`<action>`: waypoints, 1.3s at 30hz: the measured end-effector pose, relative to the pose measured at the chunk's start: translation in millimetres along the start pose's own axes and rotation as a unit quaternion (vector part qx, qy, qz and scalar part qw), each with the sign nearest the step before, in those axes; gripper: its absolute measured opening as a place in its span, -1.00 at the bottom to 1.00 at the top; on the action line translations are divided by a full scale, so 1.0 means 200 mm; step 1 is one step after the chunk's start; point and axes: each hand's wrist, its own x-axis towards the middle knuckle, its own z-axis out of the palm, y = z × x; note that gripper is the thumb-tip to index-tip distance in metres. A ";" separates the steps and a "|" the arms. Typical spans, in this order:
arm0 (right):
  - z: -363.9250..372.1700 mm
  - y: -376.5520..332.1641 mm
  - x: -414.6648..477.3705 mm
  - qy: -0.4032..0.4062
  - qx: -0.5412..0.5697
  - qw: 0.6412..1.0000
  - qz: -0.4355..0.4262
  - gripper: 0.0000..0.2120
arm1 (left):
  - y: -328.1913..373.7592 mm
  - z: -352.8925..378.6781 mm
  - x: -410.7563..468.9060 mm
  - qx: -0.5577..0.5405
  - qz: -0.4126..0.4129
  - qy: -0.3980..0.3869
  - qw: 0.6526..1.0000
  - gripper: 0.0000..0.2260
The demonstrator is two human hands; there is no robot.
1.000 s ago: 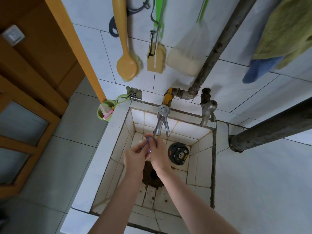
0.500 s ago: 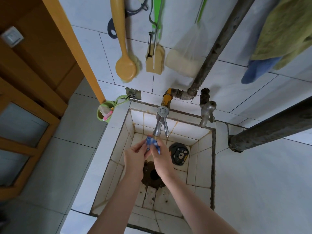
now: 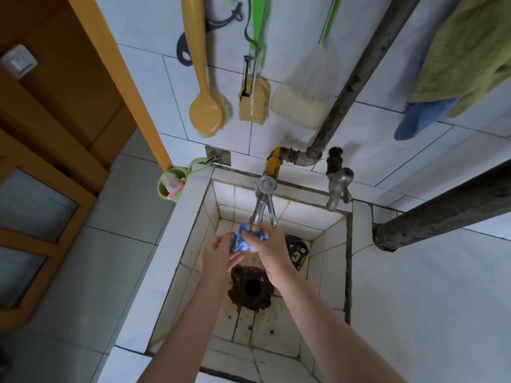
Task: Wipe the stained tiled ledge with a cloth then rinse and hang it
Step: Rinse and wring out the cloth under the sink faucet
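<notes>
blue-and-white patterned cloth [image 3: 247,240]

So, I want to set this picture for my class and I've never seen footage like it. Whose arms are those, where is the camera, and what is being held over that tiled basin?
There is no machine here. The camera sits on a person's head and looks down, so the two bare arms are that person's own. The left hand and right hand together hold a small blue and white cloth bunched under the metal tap, over a stained tiled basin with a dark drain hole. Whether water is running cannot be seen. Brushes and sponges hang on the wall above.
</notes>
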 end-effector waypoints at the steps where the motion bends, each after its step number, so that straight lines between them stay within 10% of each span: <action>1: 0.00 0.00 0.00 -0.017 -0.023 1.000 -0.013 -0.76 | 0.02 0.01 0.00 -0.014 -0.031 -0.008 0.999 -0.77; 6: -0.02 0.02 -0.02 -0.065 -0.046 0.995 -0.062 -0.76 | 0.04 -0.02 0.03 0.073 -0.006 0.017 0.997 -0.63; 12: -0.05 0.07 -0.01 -0.097 0.308 0.946 0.044 -0.66 | 0.03 0.01 0.00 0.027 0.017 -0.033 0.999 -0.80; 23: 0.07 -0.01 -0.13 0.022 0.048 0.997 -0.061 -0.82 | -0.04 0.03 -0.03 0.001 0.044 0.008 0.999 -0.78; 28: 0.12 0.03 -0.15 -0.070 0.136 0.988 -0.030 -0.67 | -0.07 0.03 -0.01 0.012 0.049 0.059 0.997 -0.80; 39: 0.08 0.01 -0.03 0.079 0.072 0.994 0.012 -0.74 | -0.03 0.05 -0.04 0.032 0.074 0.017 0.997 -0.83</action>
